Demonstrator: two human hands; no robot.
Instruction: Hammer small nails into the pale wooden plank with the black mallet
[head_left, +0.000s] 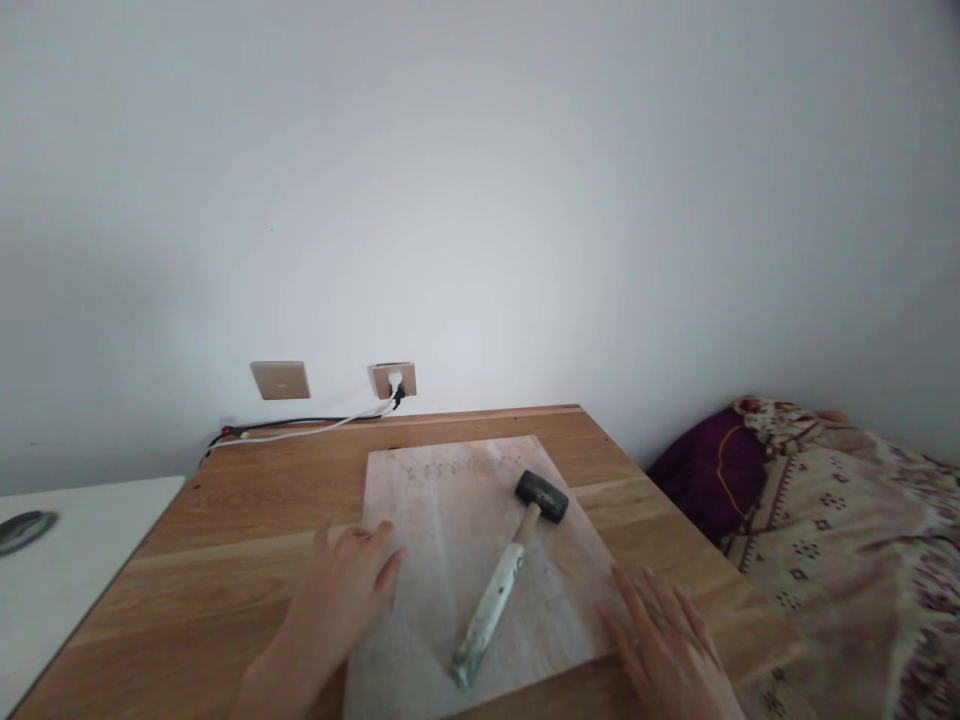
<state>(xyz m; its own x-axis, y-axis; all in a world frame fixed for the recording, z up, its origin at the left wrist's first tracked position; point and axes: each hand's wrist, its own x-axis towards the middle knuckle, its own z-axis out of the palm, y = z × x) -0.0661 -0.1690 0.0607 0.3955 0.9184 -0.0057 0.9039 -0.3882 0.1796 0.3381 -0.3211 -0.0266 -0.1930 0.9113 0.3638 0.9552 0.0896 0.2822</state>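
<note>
A rubber mallet with a black head and a pale, stained handle lies diagonally on a whitish, stained flat board. Neither hand is on the mallet. My left hand is at the board's left edge, slightly blurred, with its thumb and fingers apart and the fingertips over the edge. At the lower right corner of the board is my right hand, open with its fingers spread; the thumb side reaches the board's edge. Whether either hand presses on the board is hard to tell.
The board rests on a wooden table against a white wall. Black and white cables run along its back edge to a wall socket. To the left stands a white surface with a dark round object; to the right lies patterned bedding.
</note>
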